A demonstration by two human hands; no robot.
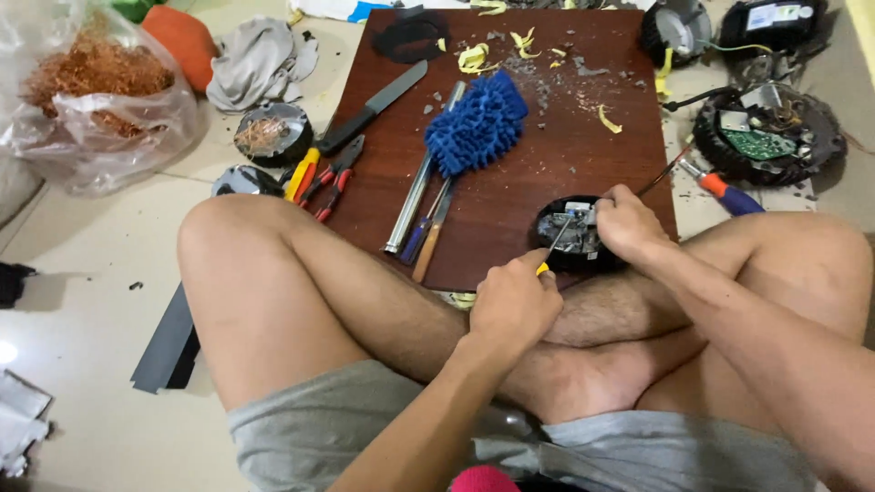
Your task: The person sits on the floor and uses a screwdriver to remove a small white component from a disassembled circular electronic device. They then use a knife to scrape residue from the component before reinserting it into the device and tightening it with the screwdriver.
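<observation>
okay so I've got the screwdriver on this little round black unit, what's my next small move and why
Probably press the screwdriver tip deeper into the round black unit and lever gently. The left hand holds the tool angled into the exposed innards, and the right hand already steadies the casing on the wooden board.

I am seeing the small round black casing (574, 239) sitting at the dark wooden board's (547, 173) near right edge, the fluffy blue duster head (476, 123) lying behind it toward the centre.

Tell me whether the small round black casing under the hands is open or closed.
Open: the small round black casing shows exposed grey parts inside, and the left hand pokes a thin metal tool into it.
</observation>
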